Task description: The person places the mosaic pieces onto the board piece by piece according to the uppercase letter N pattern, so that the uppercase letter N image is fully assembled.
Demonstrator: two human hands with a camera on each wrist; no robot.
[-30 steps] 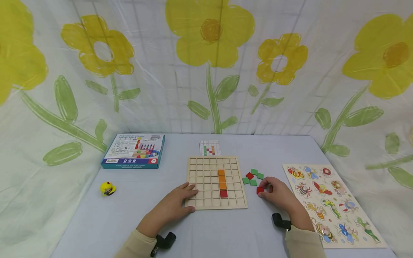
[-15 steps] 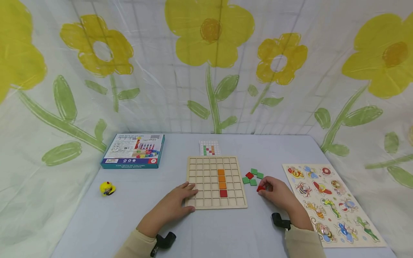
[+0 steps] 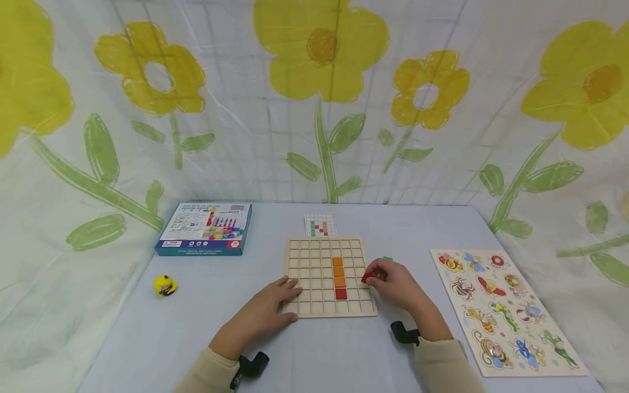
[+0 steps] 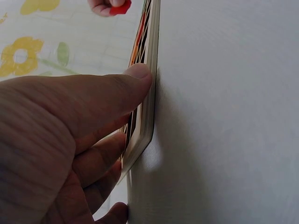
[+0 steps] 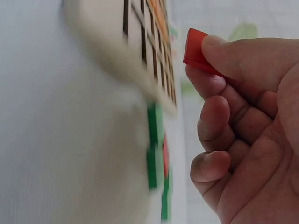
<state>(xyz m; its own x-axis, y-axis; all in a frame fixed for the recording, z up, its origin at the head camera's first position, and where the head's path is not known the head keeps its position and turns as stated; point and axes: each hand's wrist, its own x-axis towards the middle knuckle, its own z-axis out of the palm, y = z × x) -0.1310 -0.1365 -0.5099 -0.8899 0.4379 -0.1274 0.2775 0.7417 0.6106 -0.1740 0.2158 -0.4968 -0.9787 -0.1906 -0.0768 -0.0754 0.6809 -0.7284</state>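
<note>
A wooden grid board lies flat in the middle of the table, with a column of orange tiles and a red tile below them. My left hand rests on the board's left edge; in the left wrist view its thumb touches the rim. Between thumb and index finger my right hand pinches a loose red tile, held above the board's right edge. Under that hand lie green tiles and another red tile, mostly hidden in the head view.
A small pattern card with coloured squares lies behind the board. At the back left is a boxed toy set, with a yellow toy figure in front of it. An insect puzzle board lies at the right.
My right hand has lifted the red tile off the table and carried it left to the board's right edge, covering most of the loose tiles. My left hand stays in place.
</note>
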